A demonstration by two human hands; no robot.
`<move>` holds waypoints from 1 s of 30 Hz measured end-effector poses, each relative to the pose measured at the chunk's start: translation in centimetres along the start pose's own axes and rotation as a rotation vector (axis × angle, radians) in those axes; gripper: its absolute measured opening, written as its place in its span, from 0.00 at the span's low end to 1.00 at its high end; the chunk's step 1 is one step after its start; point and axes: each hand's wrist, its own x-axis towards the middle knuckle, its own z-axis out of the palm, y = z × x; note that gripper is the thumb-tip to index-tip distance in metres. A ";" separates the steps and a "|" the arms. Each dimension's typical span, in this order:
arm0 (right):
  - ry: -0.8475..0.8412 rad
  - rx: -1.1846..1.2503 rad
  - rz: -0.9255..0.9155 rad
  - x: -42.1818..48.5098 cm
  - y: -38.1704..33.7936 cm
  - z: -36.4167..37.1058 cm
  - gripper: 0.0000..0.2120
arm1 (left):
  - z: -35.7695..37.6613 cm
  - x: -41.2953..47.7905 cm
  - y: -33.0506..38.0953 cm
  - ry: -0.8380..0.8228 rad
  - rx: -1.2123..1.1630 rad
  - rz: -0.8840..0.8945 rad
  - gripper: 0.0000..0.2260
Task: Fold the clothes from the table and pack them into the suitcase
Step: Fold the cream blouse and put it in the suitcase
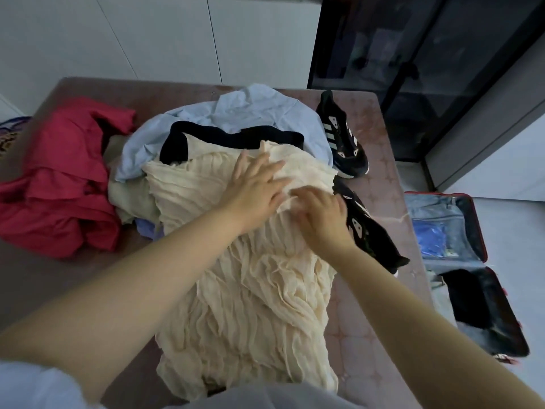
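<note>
A cream crinkled garment with a black band (pixel 250 278) lies lengthwise down the middle of the table (pixel 53 290). My left hand (pixel 256 184) lies flat on its upper part with fingers spread. My right hand (pixel 321 216) sits just to the right, fingers curled into a fold of the cream fabric. Under the garment lies a light blue shirt (pixel 241 113). A red garment (pixel 59 184) is heaped at the left. The open suitcase (pixel 483 290) lies on the floor to the right, with blue and black items inside.
Two black sneakers with white stripes sit at the table's right side, one (pixel 342 137) at the back and one (pixel 368 231) beside my right hand. A pale green cloth (pixel 129 196) pokes out between the red and cream garments. A dark glass cabinet (pixel 427 69) stands behind.
</note>
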 end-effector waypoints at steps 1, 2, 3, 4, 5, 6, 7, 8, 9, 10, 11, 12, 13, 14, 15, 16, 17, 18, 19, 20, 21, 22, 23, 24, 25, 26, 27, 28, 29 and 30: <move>-0.124 -0.024 -0.003 -0.8 0.1 0.9 0.22 | 0.6 -0.9 0.0 -0.097 0.048 -0.029 0.19; -0.194 -0.024 0.007 -1.5 0.3 1.4 0.23 | 1.0 -1.8 -0.2 -0.139 0.078 -0.076 0.21; -0.198 -0.002 0.006 -2.0 0.5 1.5 0.25 | 1.1 -2.6 -0.7 -0.128 0.081 -0.106 0.21; -0.160 0.023 -0.005 -2.5 0.7 1.4 0.27 | 1.2 -3.5 -1.3 -0.085 0.070 -0.117 0.21; -0.106 0.053 -0.022 -3.1 0.9 1.1 0.28 | 1.2 -4.6 -1.9 -0.017 0.051 -0.103 0.21; -0.067 0.078 -0.040 -3.8 1.1 0.8 0.29 | 1.0 -6.0 -2.4 0.042 0.023 -0.067 0.21; -0.051 0.093 -0.064 -4.6 1.4 0.6 0.30 | 1.0 -7.6 -3.0 0.072 -0.002 -0.016 0.20; -0.047 0.088 -0.098 -5.7 1.6 0.6 0.29 | 1.3 -9.4 -3.6 0.081 -0.013 0.047 0.19; -0.049 0.059 -0.141 -6.9 1.7 0.8 0.28 | 1.7 -11.4 -4.1 0.047 -0.012 0.092 0.19; -0.059 0.022 -0.188 -8.2 1.9 1.2 0.27 | 2.3 -13.4 -4.8 0.013 0.000 0.122 0.20; -0.077 -0.010 -0.232 -9.6 2.1 1.7 0.24 | 2.7 -15.3 -5.6 -0.010 0.019 0.119 0.21; -0.096 -0.034 -0.269 -11.0 2.3 2.3 0.21 | 2.9 -17.0 -6.5 -0.010 0.031 0.092 0.21; -0.107 -0.051 -0.295 -12.4 2.5 2.8 0.18 | 3.0 -18.3 -7.4 -0.012 0.028 0.054 0.22; -0.107 -0.057 -0.308 -13.8 2.6 3.2 0.15 | 2.9 -19.5 -8.3 0.003 0.017 0.033 0.22; -0.097 -0.056 -0.311 -15.1 2.6 3.5 0.12 | 2.6 -20.5 -8.9 0.006 -0.005 0.036 0.23; -0.078 -0.052 -0.311 -16.5 2.6 3.8 0.10 | 2.3 -21.4 -9.3 0.012 -0.038 0.057 0.24; -0.056 -0.051 -0.314 -17.7 2.5 4.0 0.09 | 2.0 -22.2 -9.3 0.002 -0.085 0.093 0.25; -0.044 -0.051 -0.310 -19.0 2.3 4.0 0.10 | 1.9 -22.9 -9.1 -0.001 -0.146 0.144 0.26; -0.048 -0.046 -0.293 -20.3 2.1 4.2 0.13 | 1.9 -23.7 -8.7 -0.018 -0.206 0.193 0.25; -0.069 -0.038 -0.262 -21.6 2.1 4.4 0.17 | 2.1 -24.6 -8.3 -0.049 -0.248 0.232 0.24; -0.111 -0.029 -0.211 -22.8 2.1 4.8 0.21 | 2.5 -25.6 -7.8 -0.102 -0.277 0.262 0.22; -0.168 -0.033 -0.154 -24.0 2.2 5.2 0.25 | 2.9 -26.7 -7.3 -0.159 -0.296 0.281 0.21; -0.217 -0.060 -0.116 -25.1 2.1 5.7 0.28 | 3.3 -27.8 -6.8 -0.217 -0.292 0.291 0.22; -0.246 -0.098 -0.101 -26.0 2.2 6.2 0.30 | 3.9 -28.8 -6.5 -0.264 -0.245 0.290 0.25; -0.248 -0.133 -0.111 -26.5 2.3 6.5 0.28 | 4.6 -29.7 -6.1 -0.298 -0.161 0.286 0.29; -0.229 -0.145 -0.137 -26.7 2.3 6.6 0.24 | 5.5 -30.5 -5.9 -0.310 -0.081 0.280 0.30; -0.197 -0.141 -0.161 -26.6 2.3 6.3 0.19 | 5.9 -30.9 -5.6 -0.276 -0.033 0.276 0.28; -0.151 -0.127 -0.172 -26.4 2.2 5.9 0.16 | 6.1 -31.0 -5.3 -0.224 -0.055 0.250 0.25; -0.112 -0.102 -0.152 -26.0 2.1 5.6 0.17 | 5.8 -30.7 -4.9 -0.198 -0.127 0.185 0.26; -0.083 -0.060 -0.091 -25.4 1.9 4.9 0.20 | 5.1 -30.1 -4.4 -0.155 -0.255 0.079 0.26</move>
